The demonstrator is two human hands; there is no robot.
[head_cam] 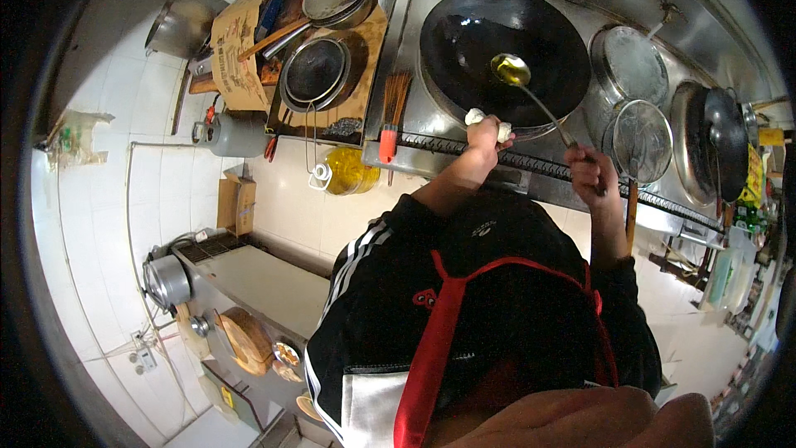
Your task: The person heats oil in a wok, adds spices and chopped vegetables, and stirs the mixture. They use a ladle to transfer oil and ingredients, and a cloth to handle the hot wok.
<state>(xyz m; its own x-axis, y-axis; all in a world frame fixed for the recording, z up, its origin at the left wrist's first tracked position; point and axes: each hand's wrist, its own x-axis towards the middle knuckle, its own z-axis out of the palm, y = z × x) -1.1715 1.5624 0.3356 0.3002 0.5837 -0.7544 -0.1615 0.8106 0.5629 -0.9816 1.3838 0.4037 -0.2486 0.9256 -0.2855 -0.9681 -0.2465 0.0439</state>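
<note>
A large black wok (460, 62) sits on the steel stove, its inside dark and glossy. My left hand (484, 140) grips a folded white cloth (476, 116) against the wok's near rim; the part of the rim under the cloth is hidden. In my right hand (592, 171) is the handle of a metal ladle (511, 70). The ladle's bowl is over the inside of the wok and holds yellow oil. I cannot tell whether the bowl touches the wok.
Right of the wok are a lidded pot (634, 62), a wire-mesh strainer (643, 134) and another wok (724, 143). A bamboo brush (393, 115) lies to the left, near a strainer over a pot (314, 71). An oil jug (351, 171) stands below the stove's edge.
</note>
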